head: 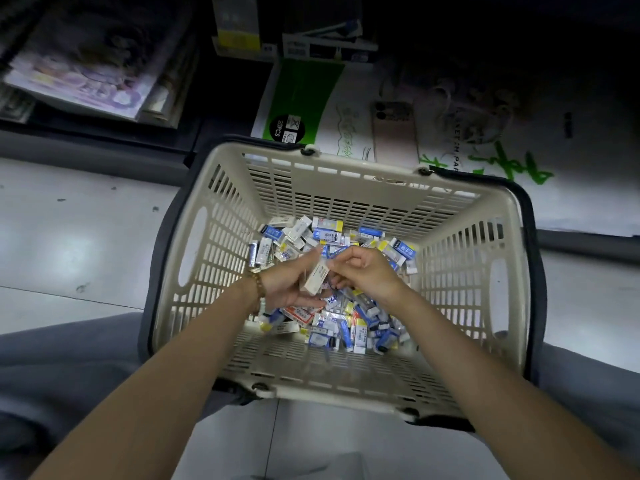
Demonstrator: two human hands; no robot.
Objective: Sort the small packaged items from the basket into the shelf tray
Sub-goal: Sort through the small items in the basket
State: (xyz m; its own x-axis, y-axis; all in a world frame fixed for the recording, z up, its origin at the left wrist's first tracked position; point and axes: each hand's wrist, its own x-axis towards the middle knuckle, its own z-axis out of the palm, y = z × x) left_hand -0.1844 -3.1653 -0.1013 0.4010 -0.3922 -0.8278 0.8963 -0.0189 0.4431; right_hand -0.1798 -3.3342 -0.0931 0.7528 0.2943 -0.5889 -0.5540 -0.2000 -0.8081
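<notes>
The left hand (289, 287) and right hand (369, 273) are covering the packets lying directly beneath them in the basket (346, 188). Print on the white box (316, 279) they are holding between them is blurring past reading. Beyond the hands, shelf boxes (237, 26) are fading into darkness and running off the top edge.

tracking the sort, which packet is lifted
The white rectangular packet pinched between the left hand and right hand; the rest lie loose in the cream plastic basket.

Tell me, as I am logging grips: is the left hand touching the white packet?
Touching. The head view shows the left hand curled round the white packet above the pile in the basket.
</notes>
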